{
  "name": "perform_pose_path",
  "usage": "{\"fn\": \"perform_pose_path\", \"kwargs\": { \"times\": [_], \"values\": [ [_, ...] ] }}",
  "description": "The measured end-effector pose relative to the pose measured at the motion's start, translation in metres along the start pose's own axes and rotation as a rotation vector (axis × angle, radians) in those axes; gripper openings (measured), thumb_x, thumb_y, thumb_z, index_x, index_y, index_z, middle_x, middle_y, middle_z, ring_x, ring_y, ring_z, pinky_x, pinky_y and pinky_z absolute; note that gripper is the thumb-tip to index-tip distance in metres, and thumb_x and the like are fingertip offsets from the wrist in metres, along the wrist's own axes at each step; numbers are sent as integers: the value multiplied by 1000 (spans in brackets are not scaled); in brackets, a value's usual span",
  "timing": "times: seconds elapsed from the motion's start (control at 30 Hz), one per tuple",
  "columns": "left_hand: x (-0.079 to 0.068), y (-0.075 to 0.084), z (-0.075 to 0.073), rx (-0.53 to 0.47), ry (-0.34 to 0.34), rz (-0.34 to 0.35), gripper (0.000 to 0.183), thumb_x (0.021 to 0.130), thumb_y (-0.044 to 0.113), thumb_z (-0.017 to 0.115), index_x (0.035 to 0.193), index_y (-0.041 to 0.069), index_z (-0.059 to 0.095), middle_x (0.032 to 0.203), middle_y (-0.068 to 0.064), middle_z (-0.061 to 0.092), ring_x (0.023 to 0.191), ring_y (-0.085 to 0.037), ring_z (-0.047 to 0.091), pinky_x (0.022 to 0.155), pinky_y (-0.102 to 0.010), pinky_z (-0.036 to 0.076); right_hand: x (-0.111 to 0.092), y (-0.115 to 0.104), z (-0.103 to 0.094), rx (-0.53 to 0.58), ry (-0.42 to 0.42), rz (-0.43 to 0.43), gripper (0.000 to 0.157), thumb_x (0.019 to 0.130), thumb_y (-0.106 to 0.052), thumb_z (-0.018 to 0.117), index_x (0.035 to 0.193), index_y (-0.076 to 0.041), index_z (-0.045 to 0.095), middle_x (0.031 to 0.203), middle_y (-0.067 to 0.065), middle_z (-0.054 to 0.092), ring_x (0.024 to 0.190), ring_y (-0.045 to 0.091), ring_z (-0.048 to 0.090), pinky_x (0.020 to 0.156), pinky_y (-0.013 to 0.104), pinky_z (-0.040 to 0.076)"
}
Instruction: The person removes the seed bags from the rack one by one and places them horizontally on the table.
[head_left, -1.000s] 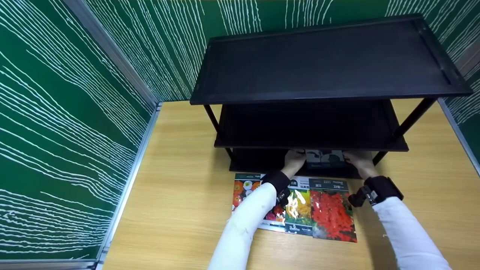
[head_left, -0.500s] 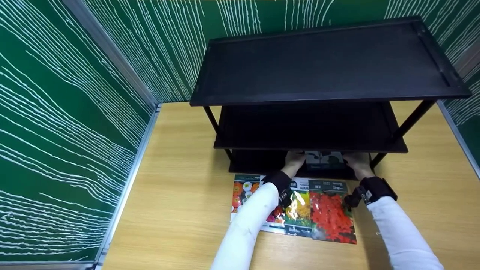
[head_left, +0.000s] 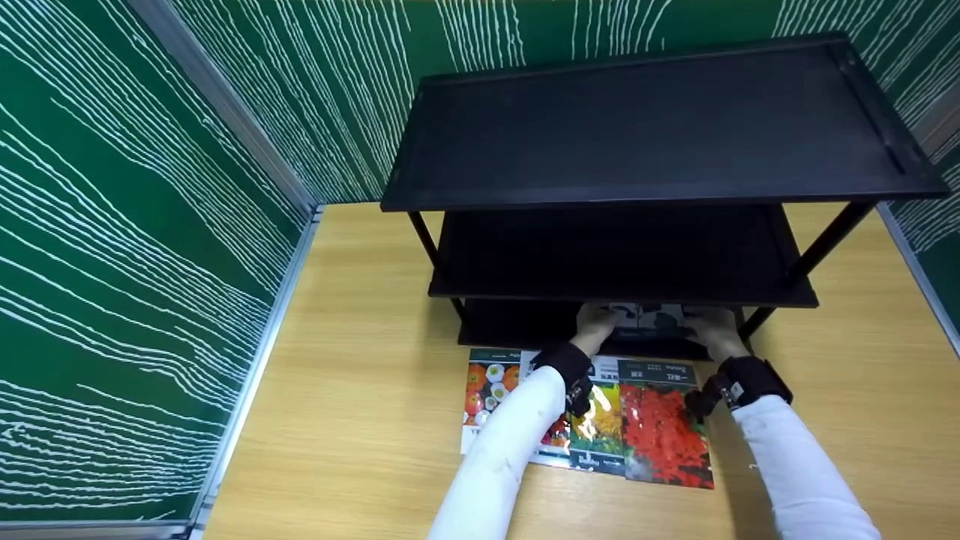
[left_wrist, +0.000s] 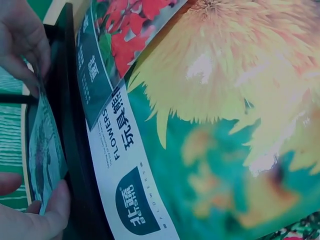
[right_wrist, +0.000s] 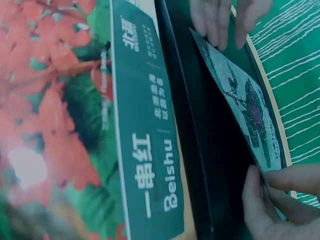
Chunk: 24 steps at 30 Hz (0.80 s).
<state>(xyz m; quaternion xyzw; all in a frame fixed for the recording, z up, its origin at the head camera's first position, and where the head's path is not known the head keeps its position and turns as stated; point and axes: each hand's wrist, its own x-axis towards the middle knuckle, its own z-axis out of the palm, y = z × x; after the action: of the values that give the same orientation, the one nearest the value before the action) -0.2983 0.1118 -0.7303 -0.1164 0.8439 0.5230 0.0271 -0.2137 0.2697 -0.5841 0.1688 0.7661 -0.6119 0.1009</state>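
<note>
A dark seed packet (head_left: 651, 321) with a leafy plant picture is tilted over the lowest shelf of the black rack (head_left: 660, 127). My left hand (head_left: 595, 321) pinches one side edge; in the left wrist view its thumb (left_wrist: 61, 200) lies against the packet's face. At the opposite edge, my right hand (head_left: 714, 330) pinches with thumb and fingers, plainest in the right wrist view (right_wrist: 280, 197). The middle shelf hides the packet's far end and some fingertips. Below my wrists lies a row of flower seed packets, including a red-flowered one (head_left: 664, 427) and a yellow-flowered one (head_left: 598, 420).
An orange-and-white flower packet (head_left: 489, 386) lies at the row's left end, partly under my left sleeve. The middle shelf's front edge (head_left: 622, 298) runs close above my hands. Rack posts (head_left: 832, 236) stand at both sides on the wooden table (head_left: 352, 375). Green line-patterned panels (head_left: 112, 262) enclose it.
Both hands have shifted slightly with the packet on the lowest shelf, the left one a little to the right. The right wrist has moved slightly left. The row of packets stays put.
</note>
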Motion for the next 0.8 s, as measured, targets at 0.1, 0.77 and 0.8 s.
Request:
{"fn": "perform_pose_path", "kwargs": {
  "times": [0.1,0.77,0.8],
  "values": [
    [-6,4,-6,46,2,23,16,74,8,58,85,15,67,69,4,54,53,-13,41,46,-26,34,-1,0,-1,16,-42,34,60,83,3,47,137,6,21,133,27,29,71,-1,50,72,24,50],
    [-2,-15,-9,-405,-103,-181,32,70,-13,61,92,9,67,90,-3,63,64,-18,61,53,-32,52,-18,-7,-12,290,-180,147,64,83,4,53,138,4,19,94,-7,52,73,3,58,74,22,50],
    [-3,-14,-11,-422,-101,-190,32,68,-14,60,91,9,67,90,-2,63,63,-19,61,53,-32,52,-19,-7,-13,314,-178,150,65,82,5,54,137,4,20,87,-10,53,72,4,59,73,23,51]
  ]
}}
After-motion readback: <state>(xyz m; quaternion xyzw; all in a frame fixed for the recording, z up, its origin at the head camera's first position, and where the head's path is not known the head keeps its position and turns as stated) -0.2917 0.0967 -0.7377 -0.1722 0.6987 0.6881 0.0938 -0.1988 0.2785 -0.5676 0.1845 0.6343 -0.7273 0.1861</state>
